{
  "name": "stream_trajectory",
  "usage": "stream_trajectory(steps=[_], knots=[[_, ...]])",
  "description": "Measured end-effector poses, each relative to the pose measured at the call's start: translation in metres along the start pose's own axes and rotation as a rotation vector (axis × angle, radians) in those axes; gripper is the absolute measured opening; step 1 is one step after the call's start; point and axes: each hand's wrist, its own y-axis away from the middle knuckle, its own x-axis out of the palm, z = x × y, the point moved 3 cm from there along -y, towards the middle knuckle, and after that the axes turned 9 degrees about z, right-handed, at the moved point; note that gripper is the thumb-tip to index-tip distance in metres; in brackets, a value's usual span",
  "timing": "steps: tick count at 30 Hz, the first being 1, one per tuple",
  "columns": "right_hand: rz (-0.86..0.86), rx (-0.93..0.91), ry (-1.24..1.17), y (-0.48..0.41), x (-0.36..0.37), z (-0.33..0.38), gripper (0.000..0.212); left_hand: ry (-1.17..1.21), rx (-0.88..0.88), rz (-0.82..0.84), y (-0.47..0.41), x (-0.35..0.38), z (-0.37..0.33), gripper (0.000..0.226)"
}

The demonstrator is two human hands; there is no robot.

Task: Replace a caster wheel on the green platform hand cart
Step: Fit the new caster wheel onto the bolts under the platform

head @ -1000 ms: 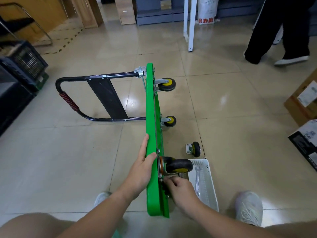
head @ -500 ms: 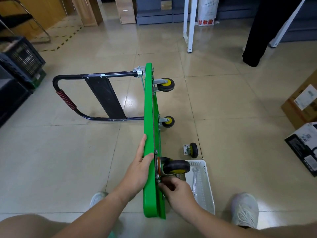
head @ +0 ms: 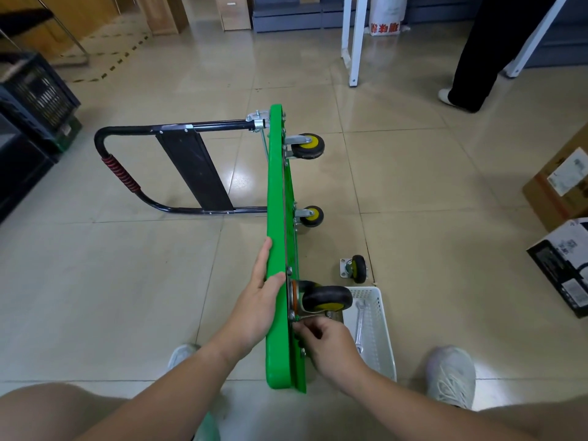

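On the floor between your feet, the green cart [head: 276,218] stands on its long edge, so its wheel side faces right and the mounting bolts are within reach. Your left hand [head: 259,300] steadies it, with the fingers straight and flat against the deck's face and the thumb laid over the top rim. Your right hand [head: 324,338] is curled at the plate of the near caster [head: 327,299], probably working a fastener; whether it pinches one is too small to tell. A loose caster [head: 358,268] stands just beyond the far corner of the white basket [head: 385,338], where a wrench [head: 359,326] lies.
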Motion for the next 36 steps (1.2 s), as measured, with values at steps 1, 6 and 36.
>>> stream_trajectory(steps=[1,6,36], knots=[[0.006,0.001,-0.006,0.000,0.001,-0.001,0.013,0.002,-0.001,-0.003,0.001,0.000,-0.001,0.060],[-0.026,-0.049,-0.064,0.004,0.004,0.000,0.005,0.009,0.002,-0.012,0.001,-0.001,-0.003,0.058],[-0.094,-0.079,-0.061,-0.001,0.006,-0.012,0.001,0.002,-0.032,-0.006,0.003,-0.002,-0.003,0.062]])
